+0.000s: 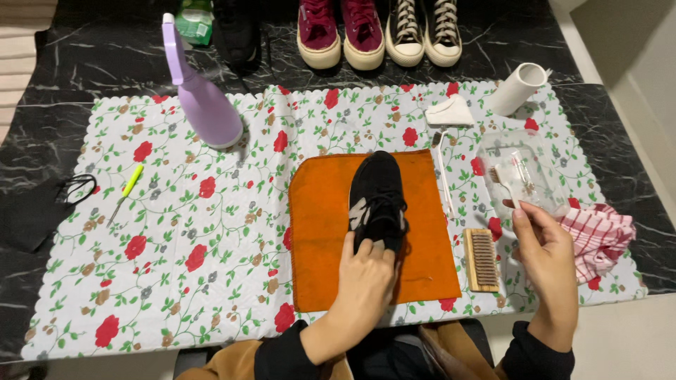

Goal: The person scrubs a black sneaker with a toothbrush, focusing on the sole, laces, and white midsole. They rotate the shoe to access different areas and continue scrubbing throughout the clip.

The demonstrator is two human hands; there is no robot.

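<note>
A black sneaker (378,193) with white side marks lies on an orange cloth (320,225) in the middle of the flowered table cover. My left hand (364,274) grips the sneaker at its heel opening. My right hand (543,250) is to the right, pinching the white handle of a small brush (501,181) whose bristle head rests in a clear plastic tray (521,172). A wooden scrubbing brush (482,259) lies between my two hands, just off the orange cloth's right edge.
A lilac spray bottle (201,95) stands at the back left. A paper roll (521,86), a folded white cloth (449,112), a long thin white brush (443,172) and a red checked cloth (598,236) are on the right. Shoes (380,32) line the far edge. A yellow-handled tool (127,188) lies at the left.
</note>
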